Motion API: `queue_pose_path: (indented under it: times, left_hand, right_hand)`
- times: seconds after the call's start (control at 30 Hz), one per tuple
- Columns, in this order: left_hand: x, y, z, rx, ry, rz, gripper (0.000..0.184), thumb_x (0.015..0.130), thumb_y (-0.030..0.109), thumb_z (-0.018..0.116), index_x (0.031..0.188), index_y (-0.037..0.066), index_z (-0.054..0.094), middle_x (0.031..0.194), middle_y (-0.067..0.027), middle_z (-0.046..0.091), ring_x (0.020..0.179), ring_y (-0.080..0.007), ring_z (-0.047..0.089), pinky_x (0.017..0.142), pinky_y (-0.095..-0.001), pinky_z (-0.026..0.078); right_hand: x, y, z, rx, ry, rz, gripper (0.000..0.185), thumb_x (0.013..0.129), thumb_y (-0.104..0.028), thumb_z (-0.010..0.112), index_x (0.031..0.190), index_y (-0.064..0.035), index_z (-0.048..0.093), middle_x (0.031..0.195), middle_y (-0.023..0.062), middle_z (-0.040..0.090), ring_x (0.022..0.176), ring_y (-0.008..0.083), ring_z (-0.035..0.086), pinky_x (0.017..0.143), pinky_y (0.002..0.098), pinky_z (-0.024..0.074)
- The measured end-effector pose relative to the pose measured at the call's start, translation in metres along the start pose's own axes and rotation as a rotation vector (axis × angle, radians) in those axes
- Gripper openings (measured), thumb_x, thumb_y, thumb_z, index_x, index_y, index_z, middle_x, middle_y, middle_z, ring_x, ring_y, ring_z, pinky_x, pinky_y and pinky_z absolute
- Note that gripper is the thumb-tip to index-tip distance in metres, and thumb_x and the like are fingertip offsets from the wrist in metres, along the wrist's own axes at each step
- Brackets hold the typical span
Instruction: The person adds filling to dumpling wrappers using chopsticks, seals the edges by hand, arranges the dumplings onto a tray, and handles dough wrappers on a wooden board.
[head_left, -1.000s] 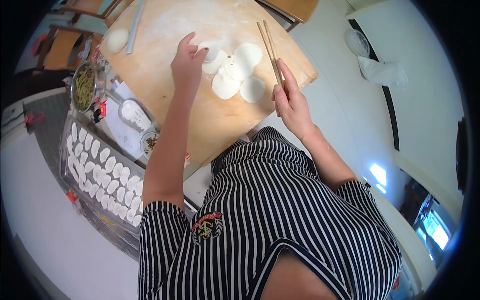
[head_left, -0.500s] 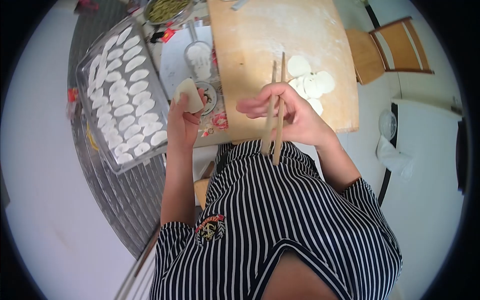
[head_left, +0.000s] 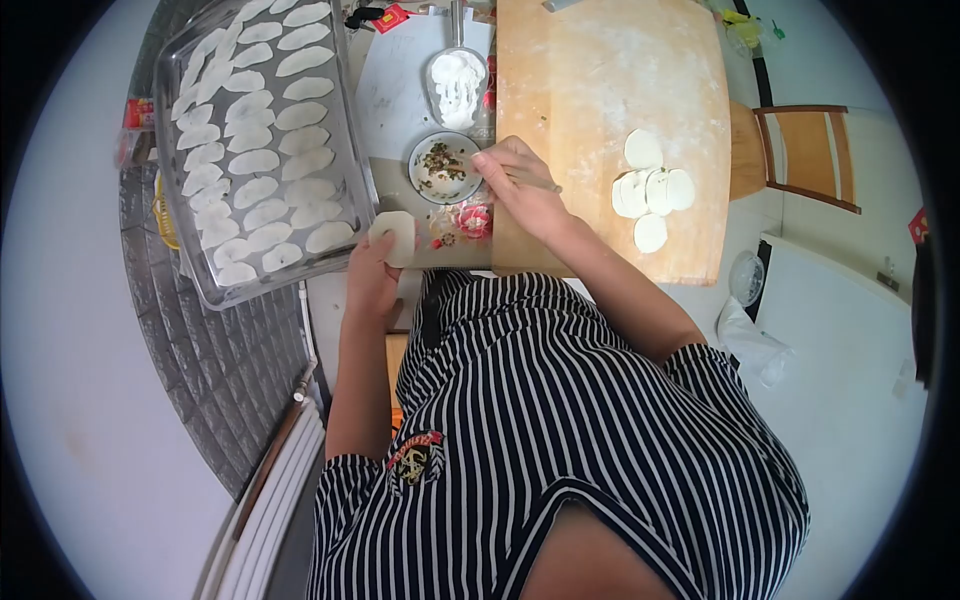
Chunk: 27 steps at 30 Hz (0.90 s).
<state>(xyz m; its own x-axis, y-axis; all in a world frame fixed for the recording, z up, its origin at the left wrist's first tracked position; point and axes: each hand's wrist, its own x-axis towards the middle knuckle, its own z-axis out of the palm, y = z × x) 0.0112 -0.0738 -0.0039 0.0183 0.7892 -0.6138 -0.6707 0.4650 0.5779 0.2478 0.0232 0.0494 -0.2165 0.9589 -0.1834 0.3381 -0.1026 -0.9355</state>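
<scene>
Bowl (head_left: 416, 178) with chopped food (head_left: 440, 165) lies just left of the right hand (head_left: 525, 190), which holds chopsticks (head_left: 536, 182) crosswise, and farther from the left hand (head_left: 372, 274), pinching one dough round (head_left: 398, 238).

Soft, bright light – strong fisheye bend – corners black.

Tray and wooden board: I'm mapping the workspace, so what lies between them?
Among other things, a white sheet, a scoop of white powder and a bowl in the head view.
</scene>
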Motion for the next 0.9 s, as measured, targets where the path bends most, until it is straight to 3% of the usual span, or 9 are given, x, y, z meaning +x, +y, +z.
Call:
queue_pose_path:
  times: [0.03,0.1,0.3,0.4,0.5,0.63,0.73,0.9]
  left_hand:
    - [0.007,-0.010,-0.007,0.032,0.011,-0.026,0.035,0.098,0.008,0.048,0.129,-0.009,0.049,0.125,-0.0199,0.061,0.110,-0.0287,0.064,0.097,-0.0372,0.053]
    - [0.021,-0.024,-0.013,-0.009,0.022,-0.054,0.033,0.098,0.007,0.050,0.127,-0.007,0.052,0.121,-0.0178,0.064,0.105,-0.0258,0.066,0.095,-0.0360,0.054]
    - [0.043,-0.039,-0.008,0.022,0.018,-0.125,0.030,0.096,0.006,0.052,0.124,-0.003,0.054,0.117,-0.0134,0.065,0.103,-0.0234,0.066,0.091,-0.0359,0.054]
    - [0.046,-0.038,-0.002,-0.020,-0.018,-0.147,0.032,0.094,0.002,0.052,0.126,-0.003,0.051,0.117,-0.0130,0.064,0.103,-0.0228,0.066,0.090,-0.0362,0.055]
    - [0.052,-0.041,-0.001,-0.005,0.010,-0.159,0.035,0.094,0.002,0.051,0.128,-0.003,0.051,0.119,-0.0140,0.064,0.104,-0.0248,0.066,0.093,-0.0382,0.053]
    - [0.054,-0.041,0.006,0.017,0.023,-0.164,0.039,0.091,-0.002,0.049,0.130,-0.003,0.049,0.123,-0.0148,0.062,0.111,-0.0258,0.064,0.098,-0.0390,0.051]
    - [0.053,-0.031,0.018,-0.020,-0.007,-0.171,0.040,0.089,-0.004,0.049,0.129,-0.004,0.049,0.123,-0.0144,0.061,0.111,-0.0250,0.063,0.097,-0.0374,0.051]
    - [0.055,-0.033,0.028,-0.033,-0.031,-0.195,0.040,0.086,-0.006,0.049,0.127,-0.005,0.048,0.120,-0.0137,0.062,0.110,-0.0247,0.063,0.096,-0.0365,0.052]
  right_hand:
    - [0.001,0.001,0.004,-0.005,-0.002,0.008,0.024,0.097,-0.025,0.061,0.105,-0.0042,0.069,0.095,0.0117,0.059,0.093,0.0217,0.060,0.087,0.0297,0.0466]
    - [0.003,0.003,0.008,-0.163,0.100,-0.286,0.018,0.094,-0.016,0.064,0.105,-0.0030,0.069,0.093,0.0113,0.060,0.086,0.0213,0.061,0.080,0.0289,0.0488]
    - [-0.001,0.025,0.018,-0.088,0.057,-0.275,0.020,0.093,-0.011,0.063,0.110,-0.0029,0.069,0.095,0.0115,0.066,0.082,0.0204,0.063,0.076,0.0296,0.0505]
    - [-0.007,0.030,0.016,-0.034,-0.046,-0.099,0.020,0.093,-0.011,0.063,0.110,-0.0033,0.071,0.098,0.0117,0.068,0.085,0.0195,0.064,0.079,0.0288,0.0511]
    - [-0.008,0.038,0.014,0.111,0.049,0.089,0.019,0.093,-0.014,0.064,0.107,-0.0027,0.071,0.101,0.0113,0.070,0.089,0.0185,0.065,0.081,0.0273,0.0515]
    - [-0.008,0.050,0.010,0.042,0.039,0.101,0.021,0.094,-0.017,0.063,0.107,-0.0024,0.071,0.105,0.0114,0.070,0.093,0.0186,0.066,0.083,0.0269,0.0518]
    - [-0.009,0.065,0.012,0.186,0.039,0.084,0.023,0.095,-0.019,0.062,0.108,-0.0029,0.071,0.108,0.0111,0.070,0.096,0.0187,0.066,0.086,0.0273,0.0517]
    - [-0.017,0.051,0.001,-0.011,0.012,0.093,0.021,0.095,-0.017,0.062,0.107,-0.0021,0.071,0.107,0.0122,0.070,0.098,0.0193,0.066,0.091,0.0274,0.0509]
